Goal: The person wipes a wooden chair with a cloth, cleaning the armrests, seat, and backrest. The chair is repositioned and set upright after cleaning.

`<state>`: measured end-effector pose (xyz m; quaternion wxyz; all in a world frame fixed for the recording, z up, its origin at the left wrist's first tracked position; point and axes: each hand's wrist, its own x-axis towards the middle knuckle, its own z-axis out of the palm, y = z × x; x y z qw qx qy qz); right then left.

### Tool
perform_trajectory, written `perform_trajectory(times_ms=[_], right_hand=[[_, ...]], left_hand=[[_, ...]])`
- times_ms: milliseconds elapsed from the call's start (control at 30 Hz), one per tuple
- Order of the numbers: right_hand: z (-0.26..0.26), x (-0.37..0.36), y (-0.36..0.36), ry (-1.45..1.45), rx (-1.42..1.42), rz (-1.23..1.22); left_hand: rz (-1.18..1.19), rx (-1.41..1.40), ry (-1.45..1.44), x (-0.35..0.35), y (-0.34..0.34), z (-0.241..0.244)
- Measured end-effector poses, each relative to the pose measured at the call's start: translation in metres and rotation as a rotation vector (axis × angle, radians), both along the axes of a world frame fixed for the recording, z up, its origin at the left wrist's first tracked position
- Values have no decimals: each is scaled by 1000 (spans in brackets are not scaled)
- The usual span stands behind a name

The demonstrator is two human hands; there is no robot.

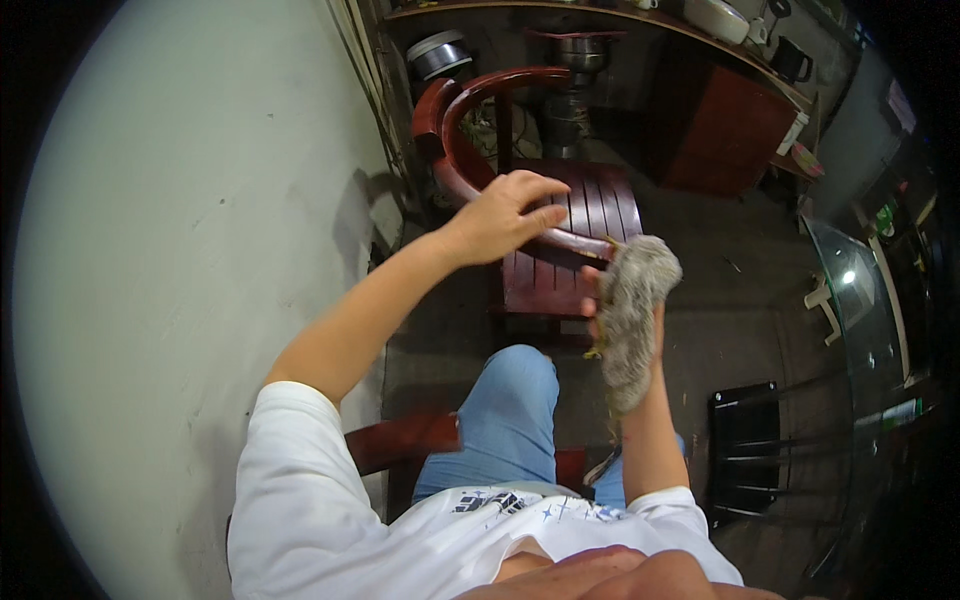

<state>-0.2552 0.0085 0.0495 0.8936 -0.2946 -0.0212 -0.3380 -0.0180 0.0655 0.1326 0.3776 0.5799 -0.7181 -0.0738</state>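
Observation:
My left hand (514, 212) is raised over the dark red wooden armchair (581, 196) in front of me. Its thumb and fingers are apart, with nothing between them. A grey, fuzzy, elongated bundle (636, 319), seemingly of hairy fibre, is in my right hand (590, 304), a short way to the right. It covers most of the palm and reaches down over the wrist. Thin yellowish strands stick out along its edge. Only the fingertips show at its left side, so the grip itself is largely hidden.
Close on my left rises a pale wall (187, 247). A glass-topped table (847, 300) stands at the right, near a black chair (742, 450). Behind the armchair are a metal pot (439, 58), a reddish cabinet (731, 131) and a shelf holding a black kettle (789, 60).

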Motion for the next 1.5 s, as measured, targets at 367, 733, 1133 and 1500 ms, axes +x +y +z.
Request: perform_trajectory(times_ms=[367, 733, 1133, 1500], right_hand=[[-134, -36, -239, 442, -131, -70], [-88, 140, -305, 779, -452, -303], [73, 445, -311, 655, -2145, -167], [98, 470, -371, 882, -2309, -93]], left_hand=[[-4, 739, -533, 60, -74, -20], [110, 698, -448, 56, -73, -14], [290, 564, -177, 56, -75, -12], [376, 654, -128, 55, -78, -4]])
